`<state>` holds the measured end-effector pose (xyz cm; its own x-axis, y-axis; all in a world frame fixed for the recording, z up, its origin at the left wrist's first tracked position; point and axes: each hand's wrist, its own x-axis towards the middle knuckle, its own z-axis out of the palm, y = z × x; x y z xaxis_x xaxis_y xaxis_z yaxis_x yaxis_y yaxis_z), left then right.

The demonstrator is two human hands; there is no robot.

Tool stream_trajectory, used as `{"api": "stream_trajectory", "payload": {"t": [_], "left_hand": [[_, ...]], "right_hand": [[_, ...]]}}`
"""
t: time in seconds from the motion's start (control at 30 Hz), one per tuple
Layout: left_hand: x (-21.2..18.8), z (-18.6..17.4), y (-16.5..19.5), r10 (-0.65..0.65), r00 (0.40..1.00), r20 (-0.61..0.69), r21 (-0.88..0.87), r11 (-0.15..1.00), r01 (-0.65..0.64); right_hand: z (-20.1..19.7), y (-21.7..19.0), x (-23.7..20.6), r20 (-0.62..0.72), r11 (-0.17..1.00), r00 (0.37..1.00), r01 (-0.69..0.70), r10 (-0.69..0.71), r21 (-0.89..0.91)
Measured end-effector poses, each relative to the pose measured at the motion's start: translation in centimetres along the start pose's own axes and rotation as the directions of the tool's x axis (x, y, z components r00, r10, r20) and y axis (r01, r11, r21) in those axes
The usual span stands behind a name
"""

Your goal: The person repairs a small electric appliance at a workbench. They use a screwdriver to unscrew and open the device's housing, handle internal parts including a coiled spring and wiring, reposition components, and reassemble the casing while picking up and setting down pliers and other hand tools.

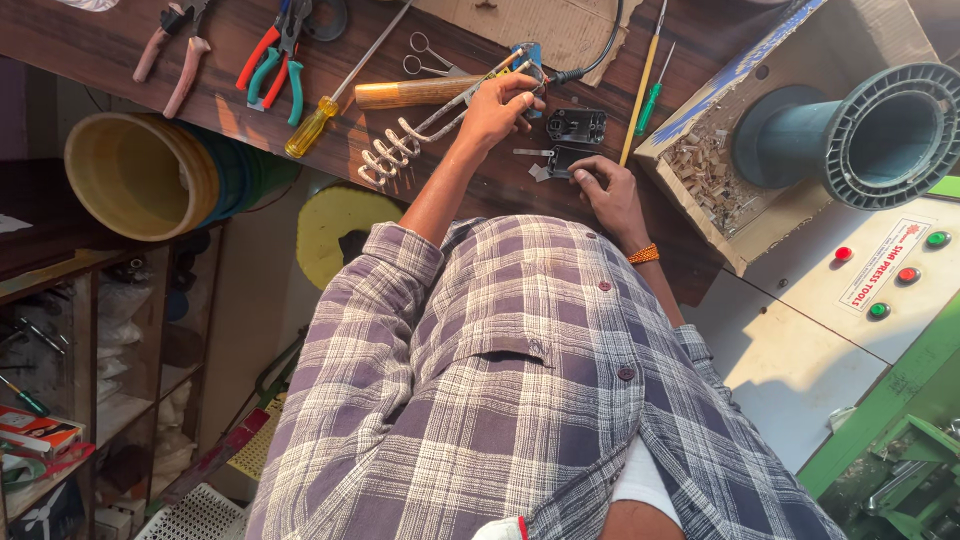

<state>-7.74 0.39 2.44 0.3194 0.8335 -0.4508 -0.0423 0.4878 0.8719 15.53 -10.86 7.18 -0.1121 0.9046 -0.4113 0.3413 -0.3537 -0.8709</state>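
Observation:
My left hand (500,105) reaches over the dark wooden bench (200,95), its fingers closed around the end of a thin metal rod (455,105). The rod runs from a coiled wire stand (392,150) towards a small blue part (528,55). A wooden-handled tool (410,92) lies just behind this hand. My right hand (608,192), with an orange band at the wrist, pinches a small black plastic part (562,160) lying on the bench beside a little metal strip (530,152). A second black socket-like part (577,125) sits between the hands.
A yellow-handled screwdriver (310,125), red and teal pliers (275,60), scissors (425,55) and a green screwdriver (650,100) lie on the bench. On the right are a cardboard box (700,170) of small pieces, a teal spool (870,135) and a button panel (890,270). A yellow bucket (140,175) sits below left.

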Motion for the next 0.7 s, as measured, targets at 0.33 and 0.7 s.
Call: {"api": "stream_trajectory", "payload": {"t": [0.33,0.7], "left_hand": [[-0.5,-0.3,-0.9,-0.074,0.993,0.090,-0.159,0.983,0.088],[-1.5,-0.2,-1.0,-0.047,0.998,0.049,-0.179,0.982,0.055]], "right_hand": [[-0.7,0.6,-0.3,-0.021,0.999,1.000,0.011,-0.010,0.036],[-0.8,1.3,-0.4,-0.016,0.999,1.000,-0.008,0.009,0.040]]}}
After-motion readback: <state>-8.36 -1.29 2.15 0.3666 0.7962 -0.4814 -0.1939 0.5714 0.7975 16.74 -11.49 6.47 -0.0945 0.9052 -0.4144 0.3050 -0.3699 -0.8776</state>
